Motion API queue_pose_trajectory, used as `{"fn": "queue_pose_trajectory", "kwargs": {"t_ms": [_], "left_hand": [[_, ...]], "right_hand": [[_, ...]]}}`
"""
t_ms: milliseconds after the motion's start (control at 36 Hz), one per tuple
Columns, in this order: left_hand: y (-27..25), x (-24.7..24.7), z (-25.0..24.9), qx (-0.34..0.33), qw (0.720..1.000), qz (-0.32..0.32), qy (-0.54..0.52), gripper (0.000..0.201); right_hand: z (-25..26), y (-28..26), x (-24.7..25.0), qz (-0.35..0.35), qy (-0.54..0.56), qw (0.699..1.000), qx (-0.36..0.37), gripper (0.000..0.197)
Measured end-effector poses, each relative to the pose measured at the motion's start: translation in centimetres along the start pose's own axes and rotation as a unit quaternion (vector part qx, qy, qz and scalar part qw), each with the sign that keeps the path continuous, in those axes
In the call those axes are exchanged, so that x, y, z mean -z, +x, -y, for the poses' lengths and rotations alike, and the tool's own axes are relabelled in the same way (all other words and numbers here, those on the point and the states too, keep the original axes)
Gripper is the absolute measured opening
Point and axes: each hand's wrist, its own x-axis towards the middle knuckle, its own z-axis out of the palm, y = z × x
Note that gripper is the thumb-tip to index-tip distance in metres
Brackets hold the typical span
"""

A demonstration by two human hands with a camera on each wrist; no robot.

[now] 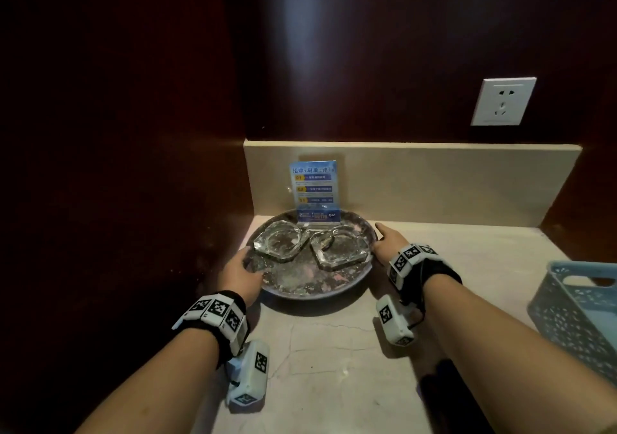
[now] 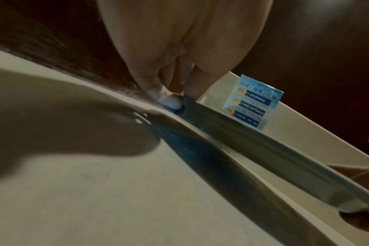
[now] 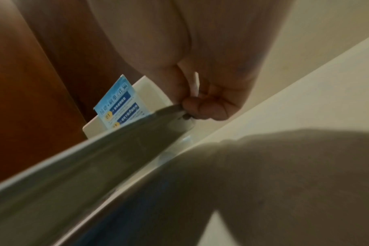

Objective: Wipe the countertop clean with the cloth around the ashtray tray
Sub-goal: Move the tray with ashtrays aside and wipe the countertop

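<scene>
**Head view: both hands on the tray rim, no cloth in sight**

Head view, left to right: the left hand (image 1: 242,271) has its thumb over the near-left rim of the round speckled tray (image 1: 300,286), fingers hidden beneath. On the tray sit two glass ashtrays (image 1: 278,241), touching, with a blue notice card (image 1: 315,191) standing behind them against the beige backsplash (image 1: 434,179). The right hand (image 1: 389,241) pinches the right rim, forefinger stretched along it. At the far right a pale blue perforated basket (image 1: 574,310) rests on the marble countertop (image 1: 334,350); a wall socket (image 1: 504,101) is above.

I'd judge this the clearing step: the tray is being taken in both hands so the surface can be wiped. The next move calls for a level lift or slide, since the ashtrays and card stand loose. The cloth is nowhere visible, so it must be fetched afterwards.

The left wrist view adds what the head camera hides: fingertips (image 2: 169,101) clamping the rim edge from both sides. The right wrist view shows curled fingers (image 3: 204,108) nipping the opposite rim likewise.
</scene>
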Motion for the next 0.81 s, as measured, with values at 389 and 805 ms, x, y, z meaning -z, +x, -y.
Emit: {"fn": "queue_pose_trajectory", "kwargs": {"t_ms": [389,805], "left_hand": [[-2.6,-6.4,-4.7,-0.076,0.992,0.087,-0.048,0.058],[-3.5,-13.3,-6.3,-0.068,0.981,0.178,-0.037,0.059]], "right_hand": [[-4.7,-4.3,8.8,-0.111,0.021,0.993,-0.018,0.037],[-9.7,-7.8,13.4,-0.16,0.006,0.982,-0.099,0.025]]}}
